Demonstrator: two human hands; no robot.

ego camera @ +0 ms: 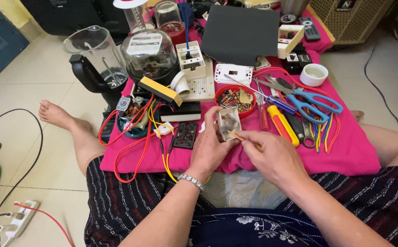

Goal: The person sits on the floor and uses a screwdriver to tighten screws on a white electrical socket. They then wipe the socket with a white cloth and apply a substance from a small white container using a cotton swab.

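Left hand [209, 148] gripping small square switch box [229, 122], tilted upright above pink cloth [345, 151], open face turned toward camera. Right hand [272, 153] pinching thin orange tool [244, 139], long axis running right-to-left, tip pointing up-left, touching box's lower edge.

Bright, even daylight fills the scene, with no hard shadows anywhere. The left hand [210, 148] and right hand [272, 158] are evenly lit and fairly sharp, casting only a faint soft shadow on the pink cloth [345, 151] just beneath them. Beyond the left hand, the clear blender jug [96, 55] and glass dome [149, 55] carry small pale glints. The tiled floor [34, 82] to the left looks washed and bright. Straight lines bow toward the corners, and detail softens slightly there.
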